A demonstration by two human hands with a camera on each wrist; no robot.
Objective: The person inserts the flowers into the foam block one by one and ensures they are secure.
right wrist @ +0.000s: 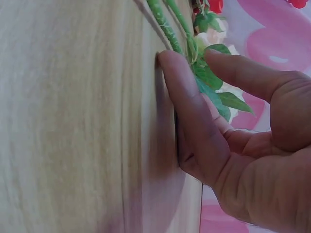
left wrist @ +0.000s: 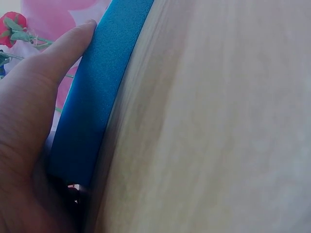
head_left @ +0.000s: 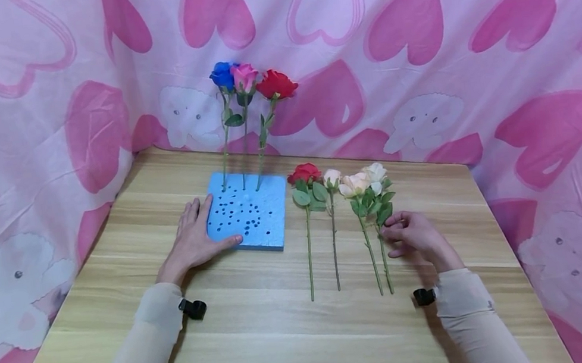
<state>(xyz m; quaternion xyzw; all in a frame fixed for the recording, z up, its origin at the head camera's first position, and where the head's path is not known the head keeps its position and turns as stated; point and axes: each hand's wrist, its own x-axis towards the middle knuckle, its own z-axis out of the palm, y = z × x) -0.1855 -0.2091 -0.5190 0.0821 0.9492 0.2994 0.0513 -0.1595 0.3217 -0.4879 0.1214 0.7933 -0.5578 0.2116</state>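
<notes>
At 11 o'clock on the bench (head_left: 315, 346), taking its far edge as 12, sits the blue block (head_left: 271, 225), with 3 flowers standing along its far side: the blue flower (head_left: 222, 77), the pink flower (head_left: 244, 79) and the tall red flower (head_left: 277, 84). The left hand (head_left: 195, 237) lies against the block from 9 o'clock, thumb spread apart from the other fingers and resting on the near corner.

Another 4 flowers lie between 1 and 2 o'clock: the short red flower (head_left: 304, 173), the pale bud (head_left: 332, 178), the peach flower (head_left: 354, 184) and the white flower (head_left: 376, 173). The right hand (head_left: 421, 235) is at 3 o'clock, its fingers loosely bent beside the white flower's stem; the right wrist view shows thumb and forefinger apart, and how firmly they touch anything I cannot tell.

The likeliest trouble is a snag: the white and peach flowers' leaves crowd together, so lifting 1 could drag or roll the other. A grip up at the leaves may also crumple them, or let the long stem swing. At the block, if the left hand eased off, a hard push could slide it; a knock could tip the upright stems, which look top-heavy.
</notes>
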